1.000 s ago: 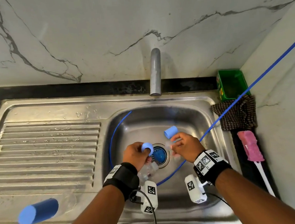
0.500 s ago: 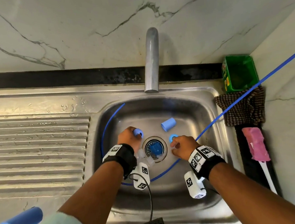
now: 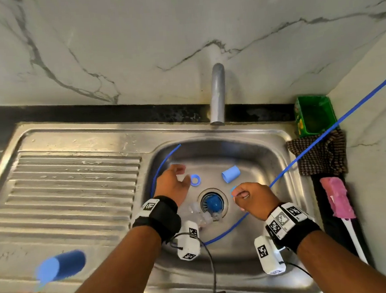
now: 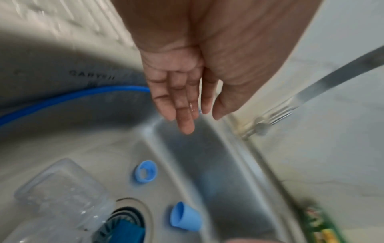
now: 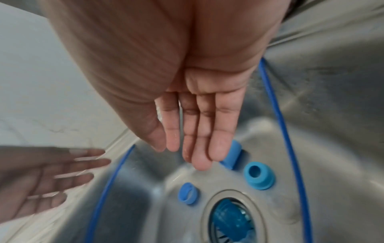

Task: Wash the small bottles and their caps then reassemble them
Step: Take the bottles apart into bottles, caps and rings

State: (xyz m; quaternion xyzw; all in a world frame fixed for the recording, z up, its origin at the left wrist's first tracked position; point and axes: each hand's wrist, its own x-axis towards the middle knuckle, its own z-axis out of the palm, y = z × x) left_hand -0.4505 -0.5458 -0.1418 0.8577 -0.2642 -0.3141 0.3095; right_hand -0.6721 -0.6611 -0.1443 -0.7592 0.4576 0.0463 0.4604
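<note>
Left hand [image 3: 170, 185]: fingers straight, holding nothing, just left of blue ring cap [image 3: 195, 180] on the sink [image 3: 278, 162] floor. Right hand [image 3: 249, 197]: empty too in its wrist view, nearer the tapered cap [image 3: 230, 174]. Clear bottles [image 3: 198, 214] lie by the drain, between both wrists.

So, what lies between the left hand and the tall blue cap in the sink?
In the head view, one blue ring-shaped cap, close to the left hand; the rest up to the tall blue cap is bare steel.
</note>
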